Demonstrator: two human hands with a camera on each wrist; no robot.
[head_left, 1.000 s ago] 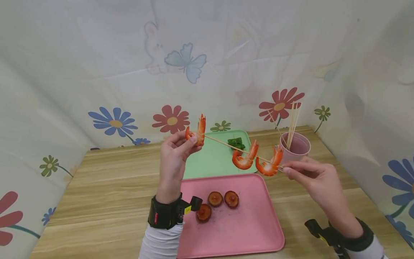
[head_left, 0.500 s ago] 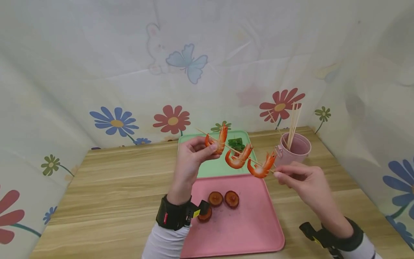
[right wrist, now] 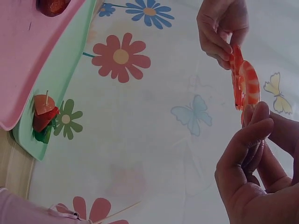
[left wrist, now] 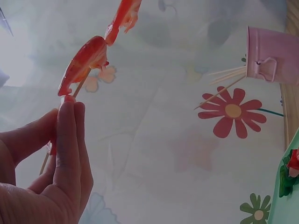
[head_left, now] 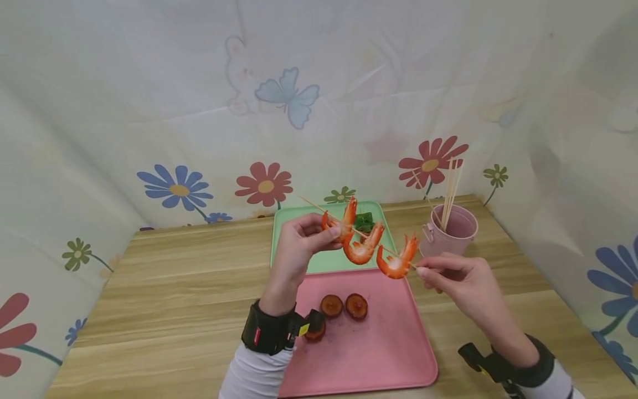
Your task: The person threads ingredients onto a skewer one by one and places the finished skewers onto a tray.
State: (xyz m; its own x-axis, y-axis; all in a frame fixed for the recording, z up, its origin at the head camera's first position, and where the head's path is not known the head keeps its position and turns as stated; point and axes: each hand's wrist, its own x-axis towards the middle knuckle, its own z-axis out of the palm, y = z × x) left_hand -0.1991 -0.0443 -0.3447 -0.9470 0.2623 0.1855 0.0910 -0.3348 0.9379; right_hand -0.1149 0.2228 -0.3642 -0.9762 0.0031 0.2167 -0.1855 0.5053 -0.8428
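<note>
Three orange-red shrimp are threaded on a thin wooden skewer (head_left: 312, 204), held up above the trays. My left hand (head_left: 298, 249) pinches the leftmost shrimp (head_left: 348, 215) between thumb and fingers, and the skewer's bare end sticks out past it to the left. The middle shrimp (head_left: 360, 253) lies close beside it. Farther right along the skewer hangs the third shrimp (head_left: 395, 267), a short gap away. My right hand (head_left: 463, 282) pinches the skewer's right end between thumb and fingertips. In the right wrist view, curled fingers (right wrist: 252, 140) partly hide that end.
Below lies a pink tray (head_left: 384, 354) with three brown mushroom caps (head_left: 356, 306). Behind it is a green tray (head_left: 324, 263) bearing green vegetable pieces (head_left: 365, 220) and something red. A pink bucket (head_left: 448, 241) with several skewers (head_left: 450, 191) stands at the back right.
My left hand has moved right with its shrimp, toward the other two, and the skewer's end now shows beyond it. My right hand has shifted slightly left and down.
</note>
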